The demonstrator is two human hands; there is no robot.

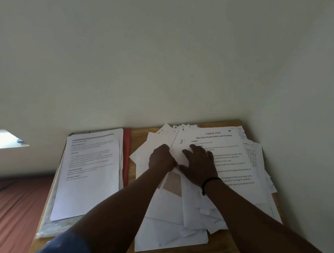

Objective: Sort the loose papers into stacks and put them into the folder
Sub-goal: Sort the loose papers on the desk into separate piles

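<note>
At centre frame, my left hand (161, 159) pinches a white sheet in the loose paper heap (187, 213); my right hand (199, 163) lies flat alongside, wooden table (224, 248) edge bare below, pale wall (158, 58) behind.

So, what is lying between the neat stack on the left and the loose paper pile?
In the head view, a red folder edge and a bare strip of wooden table lie between the neat stack and the loose pile.

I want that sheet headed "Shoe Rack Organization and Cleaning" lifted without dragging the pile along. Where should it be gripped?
Probably pinch the Shoe Rack sheet at its far edge, coming from the wall side: it lies flat on top of the loose pile, and that edge is bare, while the right hand covers its left part.
</note>
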